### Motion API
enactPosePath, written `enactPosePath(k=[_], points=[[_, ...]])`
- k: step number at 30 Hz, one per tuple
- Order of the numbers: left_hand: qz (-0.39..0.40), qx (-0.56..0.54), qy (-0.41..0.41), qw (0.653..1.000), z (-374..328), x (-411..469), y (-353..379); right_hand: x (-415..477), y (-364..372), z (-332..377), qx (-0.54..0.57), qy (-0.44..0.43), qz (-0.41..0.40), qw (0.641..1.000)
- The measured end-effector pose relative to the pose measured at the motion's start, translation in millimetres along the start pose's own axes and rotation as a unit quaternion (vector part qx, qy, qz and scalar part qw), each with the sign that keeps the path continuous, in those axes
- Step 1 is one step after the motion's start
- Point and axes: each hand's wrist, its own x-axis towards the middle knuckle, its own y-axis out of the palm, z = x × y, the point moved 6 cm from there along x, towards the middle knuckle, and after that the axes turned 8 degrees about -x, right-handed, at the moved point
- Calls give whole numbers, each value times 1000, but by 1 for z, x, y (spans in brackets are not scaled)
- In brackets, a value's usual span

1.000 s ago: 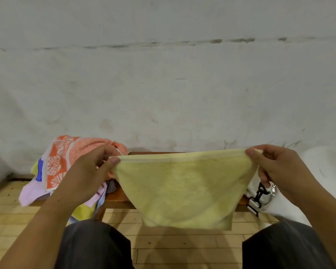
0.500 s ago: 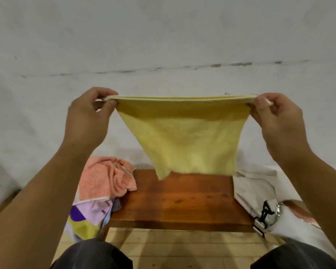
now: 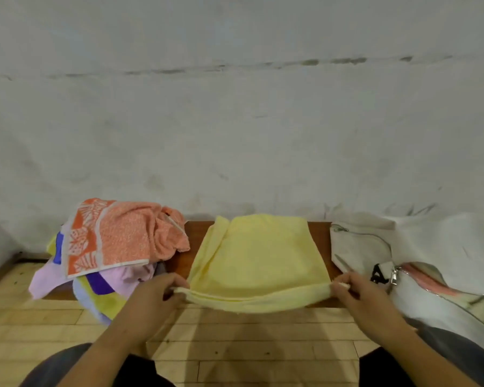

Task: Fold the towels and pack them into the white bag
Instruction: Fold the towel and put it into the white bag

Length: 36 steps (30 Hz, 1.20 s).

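Note:
A pale yellow towel (image 3: 256,256) lies spread on the brown wooden bench (image 3: 194,233), its near edge hanging just off the front. My left hand (image 3: 154,298) pinches the near left corner and my right hand (image 3: 359,296) pinches the near right corner. To the right lies the white bag (image 3: 361,251) with its zipper open; something pink shows inside it. On the left sits a heap of unfolded towels, with an orange patterned towel (image 3: 123,233) on top and pink, purple and yellow cloth (image 3: 101,286) beneath.
A grey-white wall (image 3: 235,121) rises directly behind the bench. The floor (image 3: 235,344) is light wooden boards. My knees in dark trousers show at the bottom corners. A black strap clip (image 3: 379,276) hangs on the bag's front.
The yellow towel was held stretched up in the air in front of the wall; both hands have come down and laid it flat on the bench, still holding its corners.

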Motion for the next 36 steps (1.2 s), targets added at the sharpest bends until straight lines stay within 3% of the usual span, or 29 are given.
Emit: enactPosePath(k=[5, 10, 15, 19, 23, 30, 36], points=[[57, 9, -30, 998, 22, -8, 23, 0, 13, -18, -7, 28, 32, 999], [21, 0, 4, 1000, 1, 5, 24, 0, 12, -7, -1, 14, 3, 1000], [-2, -75, -24, 997, -20, 44, 22, 21, 3, 13, 0, -27, -21, 999], [-24, -14, -66, 997, -15, 90, 19, 54, -6, 20, -4, -17, -27, 999], [14, 51, -104, 993, 2, 131, 33, 75, 12, 2, -11, 13, -2, 1000], [-59, 4, -56, 997, 15, 229, 48, 91, 45, -12, -16, -8, 92, 996], [28, -33, -13, 999, 11, 249, 72, 98, 42, -18, -76, -29, 74, 994]])
